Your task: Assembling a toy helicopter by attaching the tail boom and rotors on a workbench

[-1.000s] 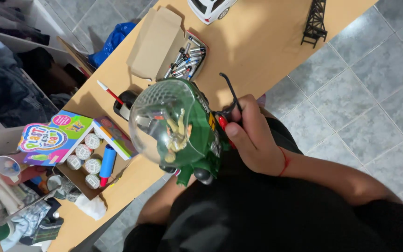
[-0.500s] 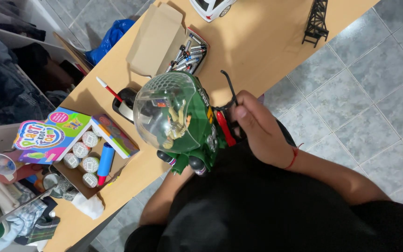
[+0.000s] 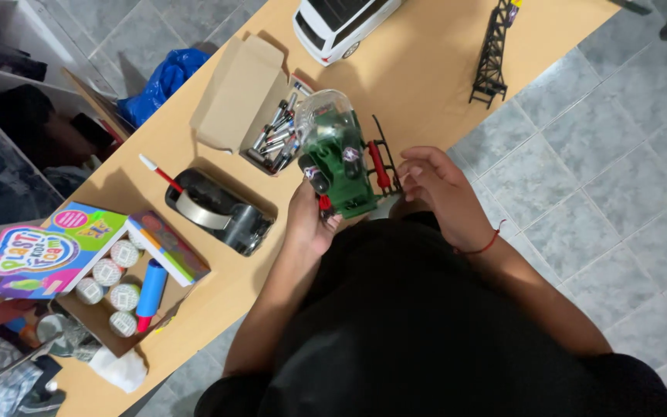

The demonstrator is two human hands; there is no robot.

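My left hand grips a green toy vehicle from below, holding it over the near edge of the wooden table. The toy has a clear plastic dome at its far end, small wheels, and a red and black frame on its right side. The toy lies side-on to me. My right hand, with a red string at the wrist, sits just right of that frame. Its fingers are loosely curled and its fingertips are at the black rail.
An open cardboard box of markers lies beyond the toy, with a black tape dispenser and a red-and-white brush to the left. A colourful box of small tubs, a white toy car and a black toy tower share the table. Grey tiled floor lies right.
The toy has turned from dome-up towards me to side-on and moved farther from the camera. My right hand has come off its grip and now rests beside the frame.
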